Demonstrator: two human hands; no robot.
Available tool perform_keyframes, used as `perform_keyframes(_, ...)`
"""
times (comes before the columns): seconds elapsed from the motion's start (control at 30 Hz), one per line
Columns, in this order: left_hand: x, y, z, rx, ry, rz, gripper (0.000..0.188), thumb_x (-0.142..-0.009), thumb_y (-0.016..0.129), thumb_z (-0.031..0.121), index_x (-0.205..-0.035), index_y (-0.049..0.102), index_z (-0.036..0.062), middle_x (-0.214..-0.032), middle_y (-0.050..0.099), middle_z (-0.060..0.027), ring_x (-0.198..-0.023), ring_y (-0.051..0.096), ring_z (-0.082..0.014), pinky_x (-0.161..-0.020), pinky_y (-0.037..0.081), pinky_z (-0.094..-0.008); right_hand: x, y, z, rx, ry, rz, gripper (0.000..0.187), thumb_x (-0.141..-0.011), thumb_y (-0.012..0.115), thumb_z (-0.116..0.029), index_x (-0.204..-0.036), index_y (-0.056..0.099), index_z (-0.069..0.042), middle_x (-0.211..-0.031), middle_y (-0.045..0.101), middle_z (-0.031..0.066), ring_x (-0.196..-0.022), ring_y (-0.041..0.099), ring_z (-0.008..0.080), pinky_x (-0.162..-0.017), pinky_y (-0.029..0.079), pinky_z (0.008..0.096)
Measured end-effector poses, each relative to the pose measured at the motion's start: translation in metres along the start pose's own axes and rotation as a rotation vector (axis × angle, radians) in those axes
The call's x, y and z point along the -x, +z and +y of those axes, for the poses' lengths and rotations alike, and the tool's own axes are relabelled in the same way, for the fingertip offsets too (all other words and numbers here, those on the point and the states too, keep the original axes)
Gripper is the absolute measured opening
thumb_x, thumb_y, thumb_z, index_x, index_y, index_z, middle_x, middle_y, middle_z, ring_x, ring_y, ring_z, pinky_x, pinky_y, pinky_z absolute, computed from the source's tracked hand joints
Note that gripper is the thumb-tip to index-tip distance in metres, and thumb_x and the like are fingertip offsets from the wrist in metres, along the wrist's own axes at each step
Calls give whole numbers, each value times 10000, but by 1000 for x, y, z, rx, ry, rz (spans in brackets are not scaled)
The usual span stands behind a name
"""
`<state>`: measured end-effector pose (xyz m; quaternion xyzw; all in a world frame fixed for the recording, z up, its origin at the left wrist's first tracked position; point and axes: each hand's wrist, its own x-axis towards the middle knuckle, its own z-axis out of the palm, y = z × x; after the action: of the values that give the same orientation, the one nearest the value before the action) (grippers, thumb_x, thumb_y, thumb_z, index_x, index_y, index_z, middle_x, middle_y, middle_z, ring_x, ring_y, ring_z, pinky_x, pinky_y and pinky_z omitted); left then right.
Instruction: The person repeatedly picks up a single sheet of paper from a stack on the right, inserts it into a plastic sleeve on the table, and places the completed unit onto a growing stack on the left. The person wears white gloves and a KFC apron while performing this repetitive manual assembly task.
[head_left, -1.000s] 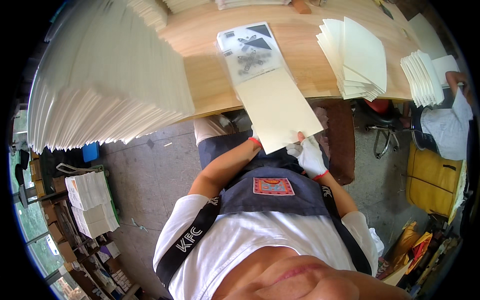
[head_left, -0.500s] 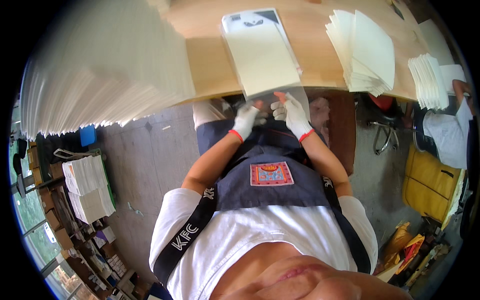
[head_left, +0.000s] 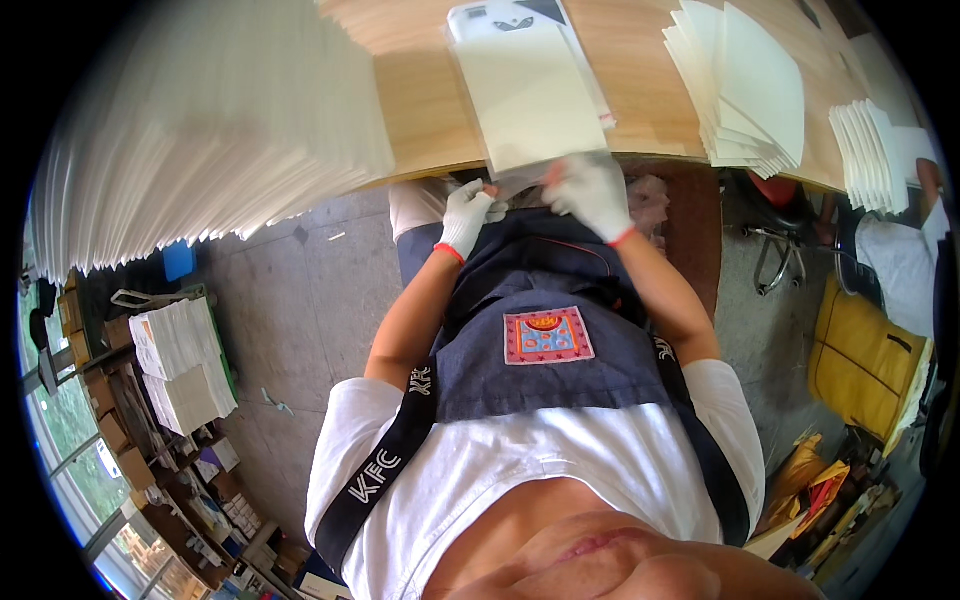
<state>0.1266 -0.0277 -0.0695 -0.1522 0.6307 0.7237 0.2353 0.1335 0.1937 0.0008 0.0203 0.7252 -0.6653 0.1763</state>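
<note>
A cream booklet or card stack [head_left: 535, 95] lies on the table's near edge. Clear plastic, apparently a bag [head_left: 520, 180], shows around it, its loose end hanging toward my lap. Beyond its far end a white printed sheet [head_left: 510, 18] with a dark design sticks out. My left hand [head_left: 470, 215], in a white glove with bare fingertips, pinches the plastic's near left corner. My right hand [head_left: 592, 195], gloved alike, is over the near right corner; motion smears its fingers, so its grip cannot be made out.
A tall bank of cream folded sheets [head_left: 210, 130] fills the table's left. To the right are fanned cream booklets [head_left: 750, 90] and a smaller pile [head_left: 868, 155]. White stacks [head_left: 180, 360] stand low at left. A stool [head_left: 775, 240] and another person's sleeve [head_left: 905, 255] are at right.
My left hand has shifted slightly left to the plastic's corner. My right hand has moved up onto the bag's near right end and is blurred. The whole view has shifted slightly.
</note>
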Motion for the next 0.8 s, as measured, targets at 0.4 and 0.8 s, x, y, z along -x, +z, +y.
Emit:
perform_keyframes(0.4, 3, -4, 15, -1215, 1166, 288, 133, -664, 670, 44, -738, 562, 67, -951, 600, -66, -742, 595, -255, -592, 486, -334, 55, -105, 74, 1084, -94, 408, 389, -736, 600, -249, -1100, 522, -136, -991, 600, 133, -897, 578, 311, -772, 455, 402)
perform_keyframes(0.8, -26, 9, -4, -108, 549, 528, 160, -801, 649, 124, -828, 504, 63, -666, 517, -17, -580, 497, -91, -488, 418, -240, -28, -32, 51, 774, -149, 695, 261, -804, 567, -329, -820, 527, -71, -790, 606, 143, -723, 580, 353, -638, 442, 438)
